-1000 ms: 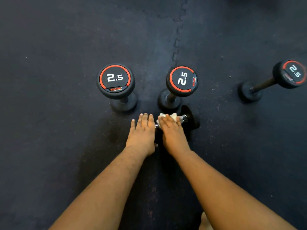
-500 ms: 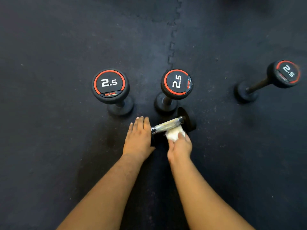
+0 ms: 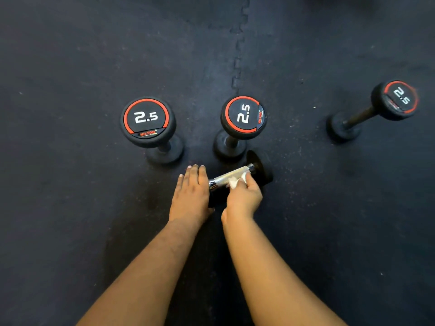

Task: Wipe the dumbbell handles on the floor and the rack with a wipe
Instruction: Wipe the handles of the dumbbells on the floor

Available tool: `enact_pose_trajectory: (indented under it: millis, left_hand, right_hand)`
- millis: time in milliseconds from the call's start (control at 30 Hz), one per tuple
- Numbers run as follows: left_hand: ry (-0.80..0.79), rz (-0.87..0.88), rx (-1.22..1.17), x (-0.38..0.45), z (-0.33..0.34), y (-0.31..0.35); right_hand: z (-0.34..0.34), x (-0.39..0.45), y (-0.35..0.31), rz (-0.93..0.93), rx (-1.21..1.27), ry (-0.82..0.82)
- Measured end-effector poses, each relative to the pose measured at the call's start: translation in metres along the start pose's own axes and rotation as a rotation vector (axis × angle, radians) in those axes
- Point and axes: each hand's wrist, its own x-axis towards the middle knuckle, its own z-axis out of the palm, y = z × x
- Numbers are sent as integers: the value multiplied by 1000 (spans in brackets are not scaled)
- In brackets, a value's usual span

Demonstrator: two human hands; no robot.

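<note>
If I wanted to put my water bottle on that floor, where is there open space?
Bare mat lies left of the left standing dumbbell, and between the middle dumbbell and the right one. It is crowded in the middle, where the left hand and right hand work the wipe on the lying dumbbell.

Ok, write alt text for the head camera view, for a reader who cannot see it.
A person's right hand rubs a white wipe along the metal handle of a dumbbell lying on a dark rubber floor, while the left hand rests flat on its near end. Three dumbbells marked 2.5 stand on end behind.
</note>
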Motion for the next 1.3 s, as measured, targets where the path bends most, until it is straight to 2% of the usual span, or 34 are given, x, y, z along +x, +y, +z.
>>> enact_pose_trajectory:
  millis: [100,167,233,300,400,467,500,633,667,733,867,1033,1167,1300]
  left_hand:
    - [-4,6,5,-1,-1,0]
    - [22,12,-7,-3,1,1]
    - [36,16,-12,-5,3,1]
    - [43,25,-10,-5,2,0]
    - [46,42,-22,-5,0,-2]
    - [27,52,-67,-6,-2,-5]
    - [23,53,-96,-7,-3,-6]
    - [45,48,-184,-22,-19,-6]
    - [69,60,-205,-26,-25,-6]
    - [123,99,-204,-31,-45,-8]
    - [122,194,-73,-36,-91,-9]
    - [72,270,147,-30,-124,-3]
    - [37,260,175,-17,-127,15]
    - [-40,258,185,-10,-123,51]
  right_hand:
    - [-27,7,13,-450,-663,-59]
    - [-48,30,22,-763,-909,-202]
    - [-62,50,33,-998,-1135,-320]
    - [-65,56,35,-1146,-1233,-439]
    - [-55,44,36,-1242,-1185,-695]
    - [-51,37,40,-1231,-1031,-772]
    - [-52,34,41,-1176,-914,-752]
    - [-58,16,21,-870,-560,-396]
    - [-57,8,14,-828,-521,-334]
    - [-48,-7,0,-738,-444,-322]
    - [-38,-25,-25,-586,-399,-377]
    - [-43,-17,-47,-449,-401,-324]
    - [-56,-4,-60,-377,-412,-313]
    - [-64,-2,-82,-328,-408,-421]
